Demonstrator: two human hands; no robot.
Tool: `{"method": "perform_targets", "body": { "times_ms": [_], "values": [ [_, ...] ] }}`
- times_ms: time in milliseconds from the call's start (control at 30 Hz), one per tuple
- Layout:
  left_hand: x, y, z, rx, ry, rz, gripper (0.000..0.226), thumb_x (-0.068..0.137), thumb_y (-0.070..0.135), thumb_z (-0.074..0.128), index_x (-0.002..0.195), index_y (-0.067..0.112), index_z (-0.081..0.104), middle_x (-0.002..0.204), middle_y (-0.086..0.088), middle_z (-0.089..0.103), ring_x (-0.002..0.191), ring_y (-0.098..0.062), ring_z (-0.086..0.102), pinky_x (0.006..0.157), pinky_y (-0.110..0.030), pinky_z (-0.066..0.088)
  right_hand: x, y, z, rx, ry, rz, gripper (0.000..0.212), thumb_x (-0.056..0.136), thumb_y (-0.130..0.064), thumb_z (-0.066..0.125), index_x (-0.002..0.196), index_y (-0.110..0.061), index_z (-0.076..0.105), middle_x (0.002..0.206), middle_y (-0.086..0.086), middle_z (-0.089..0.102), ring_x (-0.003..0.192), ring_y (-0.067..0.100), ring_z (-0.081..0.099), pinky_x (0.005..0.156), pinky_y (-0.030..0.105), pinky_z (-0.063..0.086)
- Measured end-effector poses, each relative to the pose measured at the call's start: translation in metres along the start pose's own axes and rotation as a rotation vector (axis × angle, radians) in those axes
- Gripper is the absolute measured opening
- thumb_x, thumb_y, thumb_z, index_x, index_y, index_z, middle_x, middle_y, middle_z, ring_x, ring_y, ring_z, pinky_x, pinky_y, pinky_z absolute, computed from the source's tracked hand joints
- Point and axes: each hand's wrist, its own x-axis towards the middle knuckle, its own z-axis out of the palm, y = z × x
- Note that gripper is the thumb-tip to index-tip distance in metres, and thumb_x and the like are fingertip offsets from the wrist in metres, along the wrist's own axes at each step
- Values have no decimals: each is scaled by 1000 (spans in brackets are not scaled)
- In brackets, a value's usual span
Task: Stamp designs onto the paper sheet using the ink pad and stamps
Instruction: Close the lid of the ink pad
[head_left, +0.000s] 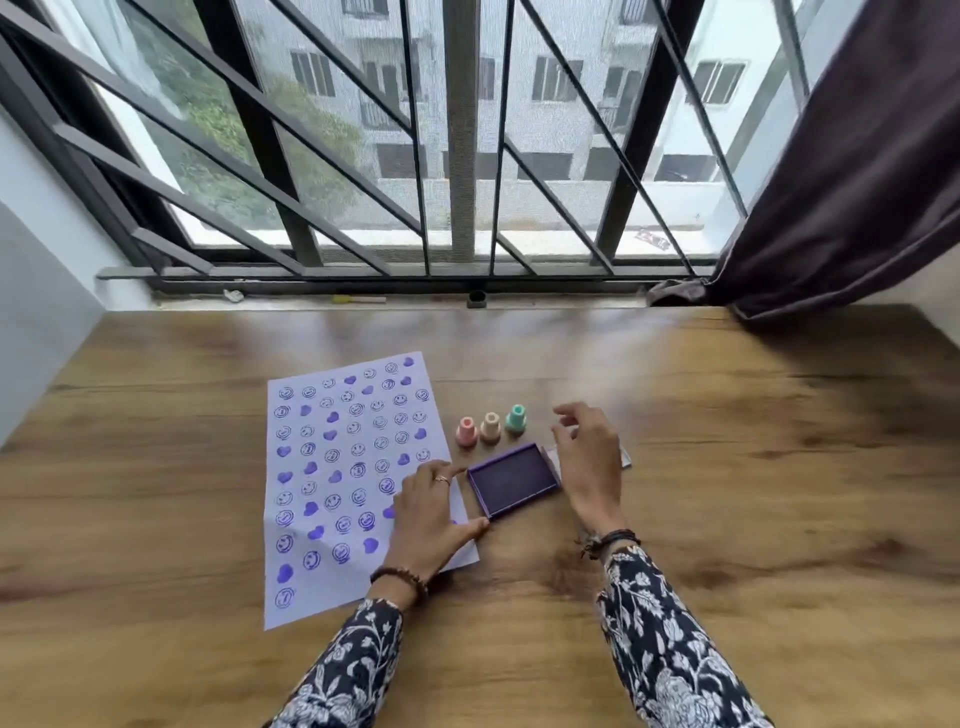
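Paper sheet: left of centre on wooden table, covered with purple stamped faces and hearts.
Ink pad: open, centre frame.
Stamps: pink stamp, beige stamp, green stamp, upright above pad.
Left hand: fingers touching the pad's left edge.
Right hand: fingers spread, right of pad.

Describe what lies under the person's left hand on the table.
The left hand rests on the lower right corner of the stamped paper sheet, its fingertips touching the open purple ink pad. Any prints beneath the palm are covered and cannot be seen.
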Motion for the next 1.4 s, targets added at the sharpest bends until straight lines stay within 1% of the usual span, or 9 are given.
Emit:
{"method": "perform_targets", "body": {
  "times_ms": [167,433,533,700,833,1000,1067,1167,1400],
  "values": [
    [-2,-1,5,58,35,13,76,65,45,75,129,20,44,131,-5,45,119,-25,42,98,-34,31,-12,40,-24,-65,256,274,17,88,-13,53,102,-10,62,110,15,59,100,33,57,74,36,46],
    [-4,1,8,38,59,4,70,65,42,77,126,19,50,131,-8,46,119,-27,43,100,-38,32,-9,48,-27,-79,187,355,16,90,-13,51,96,-6,64,111,18,56,96,35,57,80,36,46],
    [-4,1,7,28,60,2,70,65,42,77,125,19,51,131,-7,46,119,-26,43,100,-37,32,-10,42,-33,-7,224,353,15,91,-15,50,95,-8,62,103,19,65,93,34,59,73,34,43],
    [-4,1,8,8,63,0,69,64,41,77,124,19,52,130,-8,47,118,-27,44,99,-37,33,-41,6,-38,82,330,3,6,90,-16,56,92,-11,58,84,10,71,74,28,65,61,36,51],
    [-5,1,9,5,65,-6,69,65,41,76,125,20,50,131,-6,46,120,-25,42,99,-34,31,-85,-16,-12,-85,175,-313,12,80,-12,70,88,-12,62,80,6,69,69,23,65,62,31,54],
    [-6,0,9,-10,58,-7,66,69,38,72,127,18,48,133,-5,46,120,-24,42,96,-33,30,-108,-11,20,-204,-28,-361,26,66,-12,82,88,-12,70,81,4,71,73,22,69,57,26,58],
    [-6,-1,10,-19,54,-10,65,70,38,71,127,18,47,134,-4,45,120,-23,42,96,-31,29,-105,-10,23,-132,-59,-246,29,75,-18,74,102,-11,66,99,7,69,93,26,67,70,32,59],
    [-5,-1,10,-23,48,-16,66,69,39,70,128,19,47,134,-3,44,120,-22,42,96,-30,28,-94,-8,24,-152,-75,-96,51,75,-35,71,120,-13,57,131,12,52,123,29,48,101,41,46],
    [-4,-4,11,-8,40,-6,73,67,46,71,130,21,44,135,-3,42,121,-21,40,96,-30,28,-80,-13,20,-223,-140,17,57,75,-43,66,124,-19,50,135,16,43,123,31,41,105,37,34]
  ]
}}
